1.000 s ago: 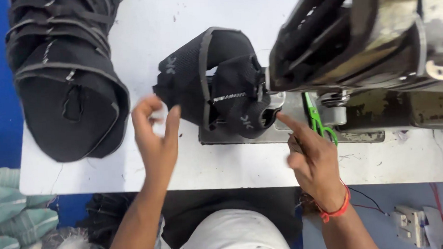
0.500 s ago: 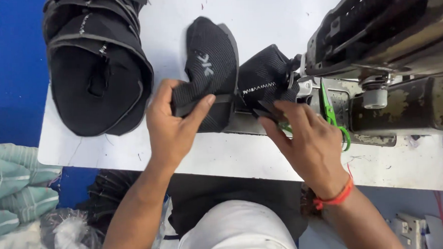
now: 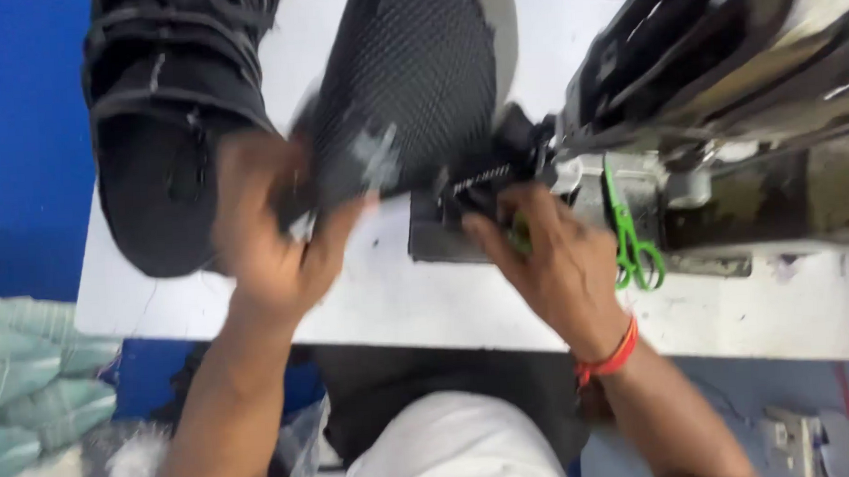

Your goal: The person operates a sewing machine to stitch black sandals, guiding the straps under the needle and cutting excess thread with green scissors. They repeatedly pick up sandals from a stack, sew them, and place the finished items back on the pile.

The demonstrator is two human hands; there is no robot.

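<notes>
I see my left hand [image 3: 267, 231] closed around the lower edge of a black mesh fabric piece [image 3: 418, 86], fingers curled into the cloth and lifting it off the white table [image 3: 427, 300]; the frame is blurred here, so the exact grip is hard to read. My right hand [image 3: 554, 261] presses down on the other end of the same piece, fingers bent and pinching it just beside the sewing machine [image 3: 723, 73], where the fabric meets the machine's base. Green scissors [image 3: 629, 234] lie just beside that hand. A stack of black pieces [image 3: 166, 116] sits on the table to the left.
</notes>
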